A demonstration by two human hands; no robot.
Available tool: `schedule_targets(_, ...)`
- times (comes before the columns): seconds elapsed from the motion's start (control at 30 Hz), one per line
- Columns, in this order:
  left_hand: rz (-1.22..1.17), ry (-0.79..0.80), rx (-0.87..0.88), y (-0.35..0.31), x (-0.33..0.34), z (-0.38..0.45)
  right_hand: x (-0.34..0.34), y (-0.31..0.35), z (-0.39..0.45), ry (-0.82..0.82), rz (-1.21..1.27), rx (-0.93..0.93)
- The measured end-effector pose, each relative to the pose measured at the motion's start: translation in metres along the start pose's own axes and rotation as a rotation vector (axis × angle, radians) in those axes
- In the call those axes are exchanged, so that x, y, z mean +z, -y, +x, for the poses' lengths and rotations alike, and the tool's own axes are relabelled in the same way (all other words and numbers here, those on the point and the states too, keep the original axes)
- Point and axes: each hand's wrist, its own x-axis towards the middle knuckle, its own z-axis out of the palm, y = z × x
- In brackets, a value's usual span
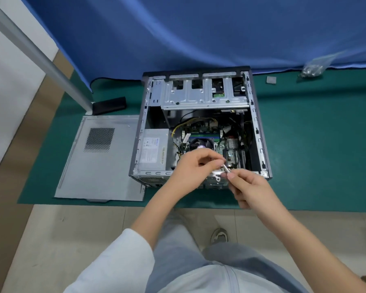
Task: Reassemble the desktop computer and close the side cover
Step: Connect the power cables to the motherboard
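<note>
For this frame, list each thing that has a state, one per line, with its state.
Grey desktop computer case: on its side on the green mat, open, interior exposed.
Flat grey metal side cover with vent grille: off, lying on the mat left of the case.
Small silver metal part: pinched between both hands above the case's near edge.
Left hand: pinches the part.
Right hand: pinches the part.
Clear plastic bag of screws: lying far right.

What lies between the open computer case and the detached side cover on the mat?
Nothing: in the head view the side cover lies flat directly beside the computer case, its right edge meeting the case's left wall.
</note>
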Motion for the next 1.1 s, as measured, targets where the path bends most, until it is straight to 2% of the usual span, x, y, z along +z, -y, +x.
schedule_targets(0.23, -0.443, -0.217, -0.088, 0.001, -0.097, 0.006, 0.064, 0.065, 0.048, 0.244, 0.039, -0.174)
schedule_targets(0.4, -0.67, -0.336, -0.142, 0.022, -0.166, 0.019, 0.135, 0.09, 0.101, 0.351, 0.256, -0.212)
schedule_targets(0.57, -0.705, -0.359, -0.196, 0.057, -0.23, 0.046, 0.206, 0.096, 0.162, 0.376, 0.045, -0.255)
schedule_targets(0.63, -0.561, -0.408, -0.258, 0.081, -0.253, 0.061, 0.224, 0.1, 0.191, 0.277, -0.099, -0.342)
schedule_targets(0.73, -0.15, -0.486, -0.394, 0.124, -0.282, 0.083, 0.235, 0.103, 0.241, -0.051, -0.553, -0.556)
schedule_targets(0.8, 0.052, -0.463, -0.44, 0.151, -0.296, 0.097, 0.237, 0.103, 0.266, -0.23, -0.771, -0.626)
schedule_targets(0.93, 0.321, -0.339, -0.442, 0.189, -0.306, 0.125, 0.238, 0.088, 0.291, -0.338, -0.982, -0.743)
schedule_targets(1.1, 0.485, -0.24, -0.411, 0.211, -0.301, 0.16, 0.235, 0.085, 0.295, -0.363, -0.967, -0.794)
